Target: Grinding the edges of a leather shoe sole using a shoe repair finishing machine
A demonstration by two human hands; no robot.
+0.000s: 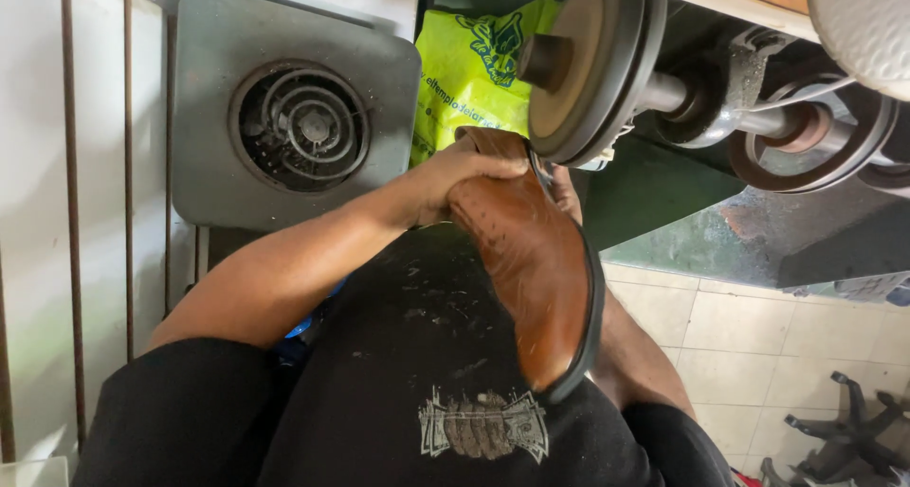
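A brown leather shoe (531,260) with a black sole edge is held toe-down toward my chest, its heel end pressed against a round grinding wheel (588,61) on a machine shaft. My left hand (455,174) grips the shoe's upper near the heel. My right hand (567,189) is mostly hidden behind the shoe, with only fingers showing at the sole side, and it appears to support the shoe.
A grey metal housing with a round fan grille (299,127) stands at the left. A yellow-green plastic bag (474,70) lies behind the wheel. More wheels sit along the shaft (806,127) at the right. Tiled floor (758,335) shows below, with a black star-shaped base (844,430).
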